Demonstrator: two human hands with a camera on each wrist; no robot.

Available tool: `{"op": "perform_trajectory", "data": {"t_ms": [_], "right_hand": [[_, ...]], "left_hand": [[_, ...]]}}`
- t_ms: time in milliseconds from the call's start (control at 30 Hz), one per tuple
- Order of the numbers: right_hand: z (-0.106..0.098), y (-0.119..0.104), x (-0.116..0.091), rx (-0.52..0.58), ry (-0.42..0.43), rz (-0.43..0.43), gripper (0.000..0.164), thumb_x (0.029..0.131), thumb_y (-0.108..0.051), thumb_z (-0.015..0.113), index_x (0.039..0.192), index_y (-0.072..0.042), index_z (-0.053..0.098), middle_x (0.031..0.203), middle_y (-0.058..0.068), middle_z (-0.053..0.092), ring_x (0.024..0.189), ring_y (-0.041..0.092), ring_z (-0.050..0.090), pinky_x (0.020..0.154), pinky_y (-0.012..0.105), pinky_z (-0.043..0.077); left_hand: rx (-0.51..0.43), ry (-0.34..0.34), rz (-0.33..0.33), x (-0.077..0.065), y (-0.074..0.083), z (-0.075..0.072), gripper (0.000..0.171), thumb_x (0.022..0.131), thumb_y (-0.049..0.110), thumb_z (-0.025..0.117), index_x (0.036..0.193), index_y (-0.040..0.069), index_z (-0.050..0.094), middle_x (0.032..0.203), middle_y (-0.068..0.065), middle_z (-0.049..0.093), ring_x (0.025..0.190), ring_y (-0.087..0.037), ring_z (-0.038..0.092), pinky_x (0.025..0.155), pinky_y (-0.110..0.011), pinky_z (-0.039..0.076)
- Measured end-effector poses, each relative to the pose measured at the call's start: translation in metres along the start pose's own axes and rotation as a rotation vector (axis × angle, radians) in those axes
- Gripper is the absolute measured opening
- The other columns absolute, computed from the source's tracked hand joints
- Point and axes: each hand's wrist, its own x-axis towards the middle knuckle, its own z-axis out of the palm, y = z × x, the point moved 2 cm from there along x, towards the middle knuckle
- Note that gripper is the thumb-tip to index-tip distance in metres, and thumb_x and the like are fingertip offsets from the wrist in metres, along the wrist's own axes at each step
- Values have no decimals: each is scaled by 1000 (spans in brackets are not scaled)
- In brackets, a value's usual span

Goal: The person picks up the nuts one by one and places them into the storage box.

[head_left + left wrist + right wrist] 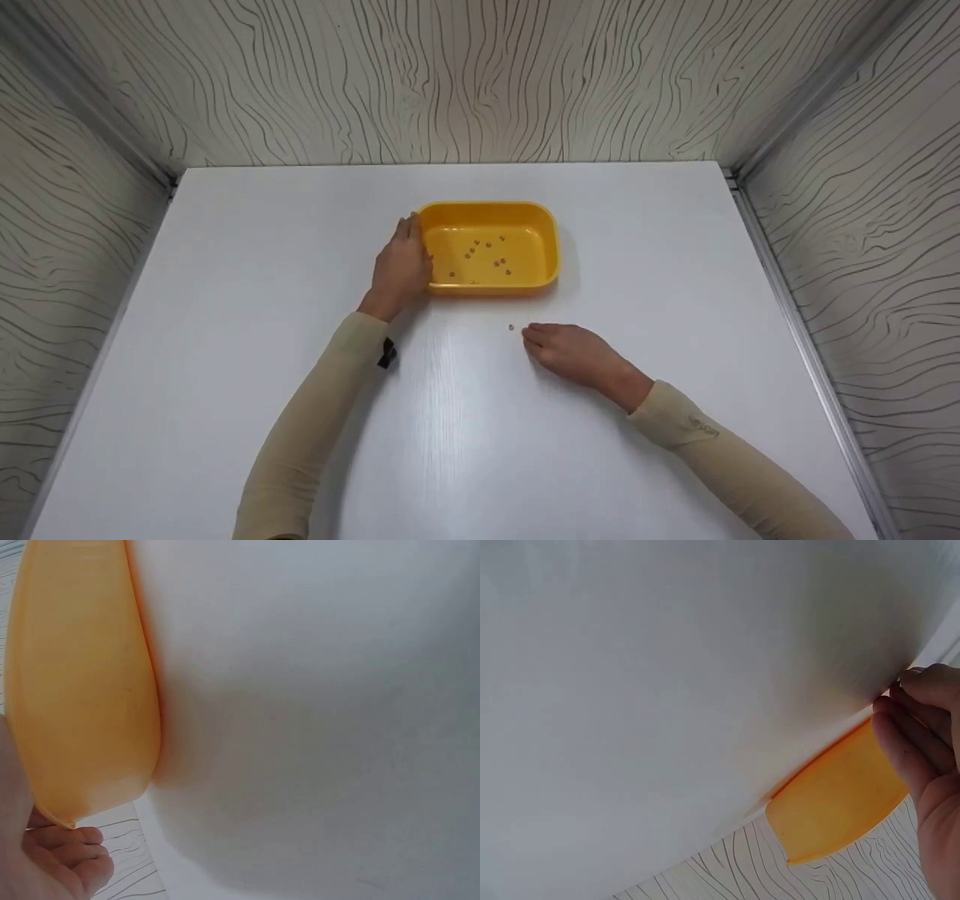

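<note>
In the head view a yellow rectangular plastic tub sits on the white table with several small brownish beads scattered over its floor. My left hand grips the tub's left end. Its fingers curl past the rim in the left wrist view, near the tub's outer wall. A single loose bead lies on the table in front of the tub. Just right of that bead is my right hand, palm down, fingers fairly straight and fingertips close together. The head view hides whatever may be under those fingertips.
The white table reaches back to a wall panel with a wavy line pattern. Similar panels stand at both sides, with metal frame rails along the table's edges.
</note>
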Motion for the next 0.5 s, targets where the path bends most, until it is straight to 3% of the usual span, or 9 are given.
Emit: {"op": "perform_trajectory", "data": {"t_ms": [167, 400, 500], "right_hand": [[1, 0, 0, -58, 13, -31, 40, 89, -6, 81, 128, -5, 74, 125, 7, 78, 115, 17, 75, 95, 31, 64], [3, -1, 0, -129, 77, -69, 29, 87, -6, 84, 115, -5, 78, 106, 4, 79, 99, 15, 75, 88, 26, 64], [3, -1, -1, -171, 74, -81, 28, 87, -8, 84, 115, -5, 77, 104, 5, 78, 97, 15, 75, 88, 26, 65]], "left_hand": [[-11, -10, -2, 0, -1, 1, 71, 107, 17, 54, 167, 1, 19, 170, -22, 32, 154, -38, 42, 125, -49, 42], [16, 33, 51, 0, -3, 2, 62, 108, 15, 43, 164, -5, 24, 164, -26, 40, 142, -40, 56, 115, -49, 53], [10, 33, 46, 0, -2, 2, 63, 108, 16, 44, 164, -4, 23, 165, -25, 39, 145, -40, 53, 118, -49, 50]]}}
